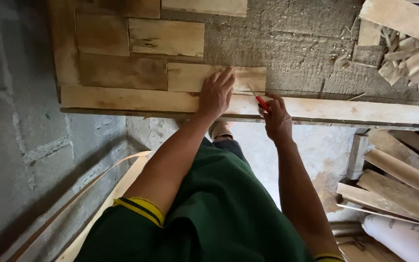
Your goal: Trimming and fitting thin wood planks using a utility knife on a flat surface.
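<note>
L hand [215, 94] flat, fingers spread, pressed on small light wood panel [217, 77] at centre of frame, pinning it to the grey bench top [297, 43]. Panel is the R end of a row of short boards; darker board [122, 72] butts it at 9 o'clock, another light board [167, 37] sits at 11 o'clock.

R hand [276, 119] closed round a red pencil [259, 100], tip pointing up-left to panel's lower R corner, just where panel meets the long plank [345, 109] along the bench's near edge.

Step, by my read: marking a line on the panel, L hand as clamp. Next move would want the L hand kept firm so the piece doesn't creep, and the pencil tip run steady along the edge; a short stroke w/ little wrist travel.

Edges/room:
- Long plank forms near lip; below it drop to concrete floor [297, 150]. Person's foot [220, 130] shows under it at 6 o'clock of the L hand.
- Bare bench surface open at 1–2 o'clock of the R hand; room to slide there.
- Scrap offcut pile [406, 56] far at 2 o'clock, well apart.
- Stacked planks [398, 179] at 4 o'clock, floor level, near R elbow.
- Block wall [20, 145] at 8 o'clock, w/ thin curved strip [73, 204] leaning on it; tight on L side.
</note>
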